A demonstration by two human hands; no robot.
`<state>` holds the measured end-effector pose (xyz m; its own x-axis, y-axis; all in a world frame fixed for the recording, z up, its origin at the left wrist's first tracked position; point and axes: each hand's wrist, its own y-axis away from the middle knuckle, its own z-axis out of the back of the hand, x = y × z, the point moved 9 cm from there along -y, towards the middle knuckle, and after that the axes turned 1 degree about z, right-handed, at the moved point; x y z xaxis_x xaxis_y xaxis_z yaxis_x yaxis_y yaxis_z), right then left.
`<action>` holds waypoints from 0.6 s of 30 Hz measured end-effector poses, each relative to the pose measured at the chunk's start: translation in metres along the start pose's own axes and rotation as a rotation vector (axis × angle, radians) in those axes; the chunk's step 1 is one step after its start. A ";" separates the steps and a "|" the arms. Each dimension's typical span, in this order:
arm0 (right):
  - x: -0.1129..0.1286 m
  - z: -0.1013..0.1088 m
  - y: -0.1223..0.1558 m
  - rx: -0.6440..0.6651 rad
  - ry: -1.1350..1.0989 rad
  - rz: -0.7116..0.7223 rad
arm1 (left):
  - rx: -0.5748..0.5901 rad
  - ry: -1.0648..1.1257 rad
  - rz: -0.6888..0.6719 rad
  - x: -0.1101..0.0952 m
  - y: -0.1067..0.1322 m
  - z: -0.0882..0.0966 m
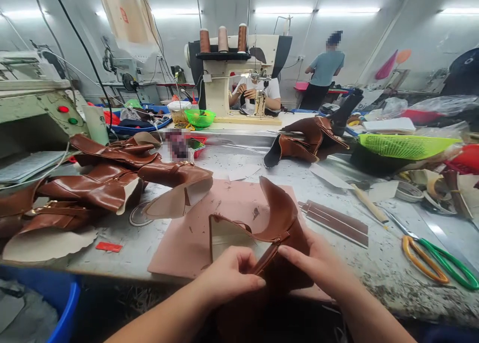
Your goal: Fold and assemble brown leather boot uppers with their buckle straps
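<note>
Both of my hands grip a brown leather boot upper (282, 206) over the front of the pink mat (179, 248). My left hand (234, 270) is closed on the upper's lower left edge, with the thumb lying on top. On the other side my right hand (314, 258) wraps the leather, its thumb pressed near a seam or strap at the middle. Pale lining shows inside the upper. Fingers beneath the leather are partly hidden. More brown boot uppers (108, 183) with pale lining and small buckles lie heaped to the left.
Scissors (430, 256) with orange and green handles, an awl-like wooden-handled tool (370, 203) and brown strips (337, 221) lie to the right. Other uppers (307, 138) stand farther back. A blue bin (71, 303) is at lower left. Beyond a sewing machine (217, 84), a person works; another stands behind.
</note>
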<state>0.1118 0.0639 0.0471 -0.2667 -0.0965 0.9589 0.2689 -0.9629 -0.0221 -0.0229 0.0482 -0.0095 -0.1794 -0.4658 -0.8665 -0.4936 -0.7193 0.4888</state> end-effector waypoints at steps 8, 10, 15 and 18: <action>0.012 -0.007 0.003 -0.023 0.038 0.123 | -0.074 0.110 -0.041 -0.010 -0.002 -0.010; 0.009 -0.006 0.004 -0.020 0.062 0.118 | -0.103 0.080 -0.065 -0.012 -0.006 -0.011; 0.004 -0.010 0.007 0.022 -0.023 0.098 | -0.082 -0.001 -0.145 -0.018 -0.012 -0.017; 0.008 -0.010 0.011 -0.010 0.055 0.146 | -0.090 -0.019 -0.228 -0.026 -0.006 -0.021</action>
<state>0.1036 0.0499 0.0515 -0.2758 -0.2488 0.9285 0.2991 -0.9402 -0.1631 0.0026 0.0543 0.0121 -0.0887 -0.2772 -0.9567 -0.4452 -0.8482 0.2871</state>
